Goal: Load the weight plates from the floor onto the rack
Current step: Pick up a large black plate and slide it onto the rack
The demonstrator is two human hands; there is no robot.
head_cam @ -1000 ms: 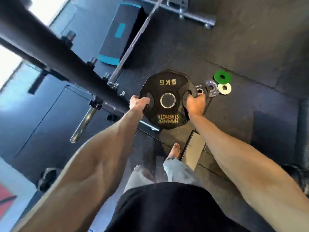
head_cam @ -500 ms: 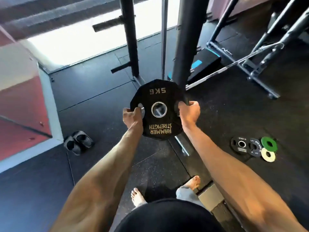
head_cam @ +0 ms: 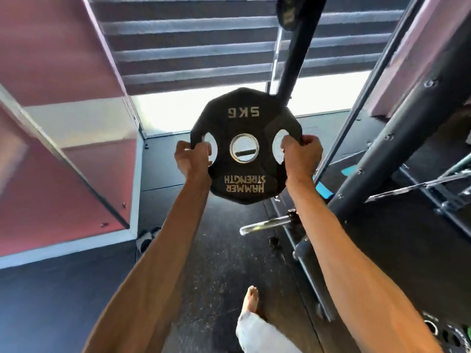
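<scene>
I hold a black 5 kg weight plate upright at chest height, its lettering upside down to me. My left hand grips its left handle slot and my right hand grips its right one. The plate hangs in front of a black rack upright. A chrome storage peg sticks out leftward from the rack, below the plate and bare. Small plates lie on the floor at the bottom right corner.
The slanted rack frame and a barbell fill the right side. A red and white wall stands to the left, with shoes at its foot. Striped blinds cover the window ahead. My bare foot is on the dark rubber floor.
I have stood up and raised the plate from low over the floor to chest height. My view has swung up toward the rack upright and window. Both hands have kept their grip.
</scene>
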